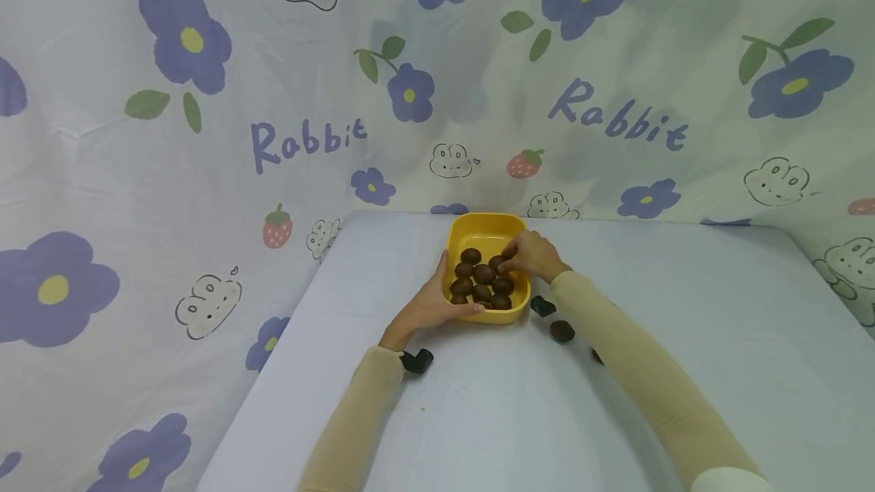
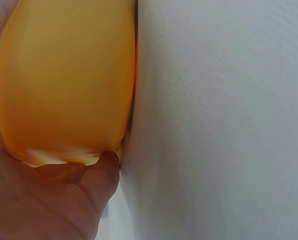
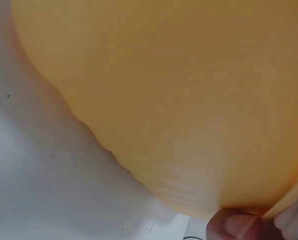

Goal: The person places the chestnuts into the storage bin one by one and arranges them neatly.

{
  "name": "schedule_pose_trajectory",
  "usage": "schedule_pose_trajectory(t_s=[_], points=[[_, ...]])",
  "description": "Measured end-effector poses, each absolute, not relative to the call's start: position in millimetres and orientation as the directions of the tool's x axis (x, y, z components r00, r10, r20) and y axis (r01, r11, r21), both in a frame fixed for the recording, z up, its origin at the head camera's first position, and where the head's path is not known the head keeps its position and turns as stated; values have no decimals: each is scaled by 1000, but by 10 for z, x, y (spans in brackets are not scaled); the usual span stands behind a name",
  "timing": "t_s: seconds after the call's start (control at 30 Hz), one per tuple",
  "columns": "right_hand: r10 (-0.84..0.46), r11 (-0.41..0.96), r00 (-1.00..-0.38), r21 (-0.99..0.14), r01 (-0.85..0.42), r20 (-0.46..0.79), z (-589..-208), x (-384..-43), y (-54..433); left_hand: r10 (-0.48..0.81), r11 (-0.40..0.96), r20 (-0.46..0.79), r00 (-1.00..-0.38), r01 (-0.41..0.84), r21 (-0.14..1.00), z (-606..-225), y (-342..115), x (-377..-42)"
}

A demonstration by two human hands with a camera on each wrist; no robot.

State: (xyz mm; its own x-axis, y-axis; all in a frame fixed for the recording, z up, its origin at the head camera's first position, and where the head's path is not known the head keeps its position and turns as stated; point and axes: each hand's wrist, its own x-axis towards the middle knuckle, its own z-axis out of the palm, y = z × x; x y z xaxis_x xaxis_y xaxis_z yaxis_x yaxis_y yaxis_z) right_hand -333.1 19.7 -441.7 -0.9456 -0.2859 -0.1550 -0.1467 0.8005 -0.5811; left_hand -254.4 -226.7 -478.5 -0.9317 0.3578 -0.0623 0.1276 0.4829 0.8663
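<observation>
Several brown, rounded chestnuts (image 1: 484, 274) lie in a yellow plastic box (image 1: 487, 223) on the table. My left hand (image 1: 432, 304) grips the box at its near left corner, thumb along the near rim and fingers against the left side. In the left wrist view this hand (image 2: 54, 195) holds the smooth outer wall (image 2: 64, 80). My right hand (image 1: 535, 255) reaches over the right rim, thumb and fingertips pinching a dark chestnut above the others, partly hidden by the fingers. From the right wrist, the box wall (image 3: 154, 90) hides most of that hand, leaving fingertips (image 3: 236, 225) visible.
One loose chestnut (image 1: 562, 331) sits on the white table (image 1: 478, 408) right of the box; another dark piece (image 1: 597, 356) is partly covered by the right sleeve. Small black devices sit at both wrists. A printed cloth (image 1: 472, 120) hangs behind the table.
</observation>
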Motion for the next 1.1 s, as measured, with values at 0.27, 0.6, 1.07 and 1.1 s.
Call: schedule_pose_trajectory(t_s=[0.27, 0.6, 1.07, 1.1], points=[[-286, 799, -946, -583, -148, -151, -4451, -3333, 207, 332, 506, -103, -938, 85, 858, -4773, -2262, -2532], [-241, 766, -970, -622, -164, -41, -4235, -3205, 485, 411, 394, 18, -911, 196, 898, -4786, -2247, -2558], [-187, 705, -970, -667, -241, 154, -3980, -2658, 1442, 353, 480, -45, -935, 140, 866, -4788, -2248, -2556], [-186, 702, -968, -667, -250, 167, -3996, -2612, 1499, 351, 480, -47, -935, 137, 867, -4792, -2248, -2558]])
